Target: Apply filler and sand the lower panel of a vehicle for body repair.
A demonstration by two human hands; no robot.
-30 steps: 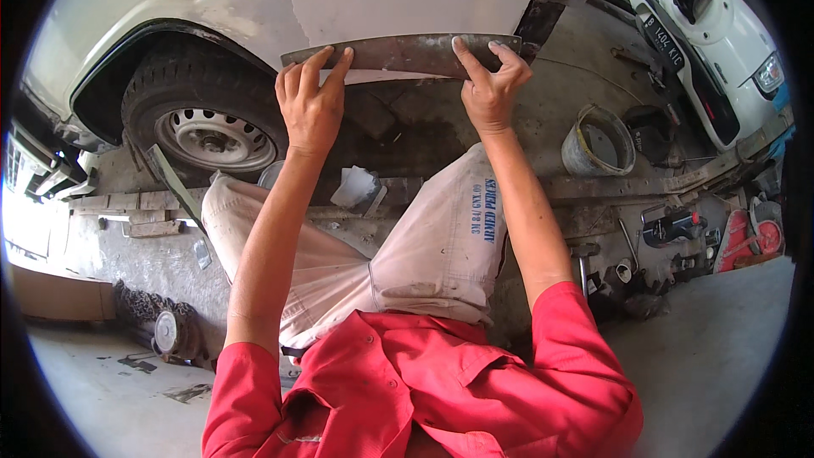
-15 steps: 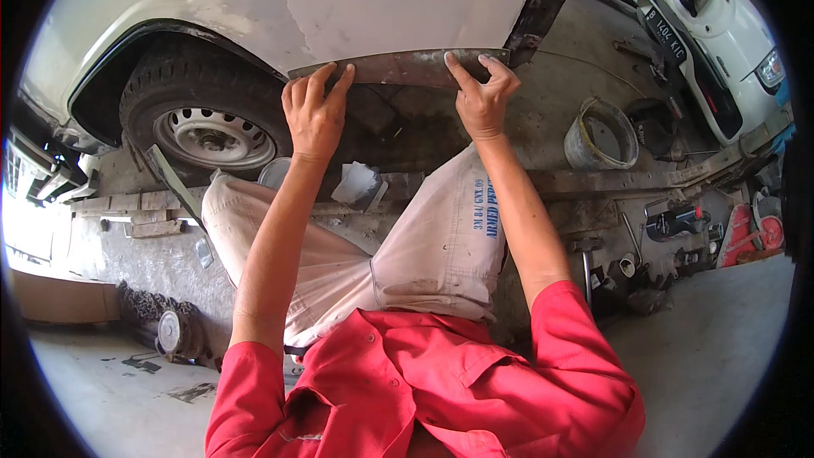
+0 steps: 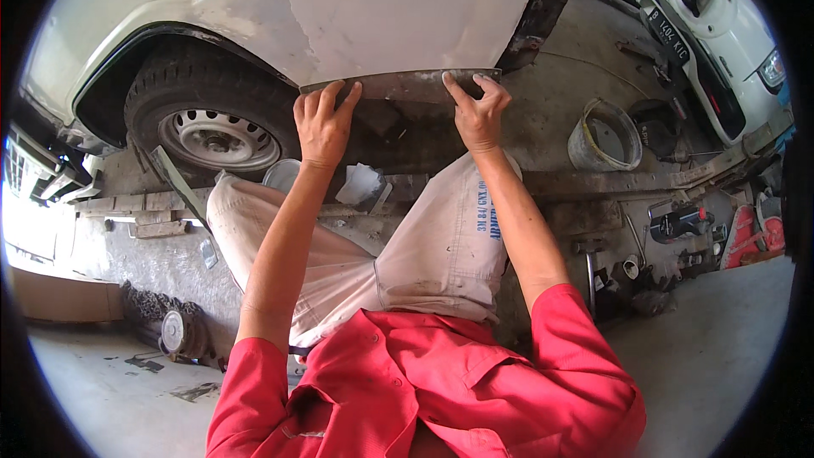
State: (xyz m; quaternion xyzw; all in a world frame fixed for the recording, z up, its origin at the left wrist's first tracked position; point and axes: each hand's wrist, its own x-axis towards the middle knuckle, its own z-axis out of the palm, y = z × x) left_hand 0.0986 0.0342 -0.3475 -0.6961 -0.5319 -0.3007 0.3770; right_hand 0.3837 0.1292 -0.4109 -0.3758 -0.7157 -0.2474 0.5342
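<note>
Both hands hold a metal strip [image 3: 398, 85] against the lower edge of a white car panel [image 3: 373, 8]. The strip is dark, bare and slightly rusty, and it runs roughly level along the sill, from just behind the rear wheel [image 3: 216, 136] to the dark gap at the panel's end.

Left hand [image 3: 322, 123]: fingers spread and extended upward, fingertips pressed on the left end of the strip. The thumb stands apart to the right, also touching the strip's lower edge. The hand is open and flat, not wrapped around the part.

Right hand [image 3: 476, 110]: fingers extended upward, the tips lying over the strip's face near its right end. The thumb reaches left along the lower edge. The grip is likewise open, a flat press with a slight pinch; whether the fingers hook over the top edge cannot be told.

Both forearms rise from a red shirt [image 3: 424, 390] at the lower edge. Light trousers [image 3: 424, 246] lie between the arms, knees pointing to the car.

A grey bucket [image 3: 604, 134] stands on the concrete to the right, well apart from the hands. A second white car [image 3: 721, 25] is parked beyond it.
</note>
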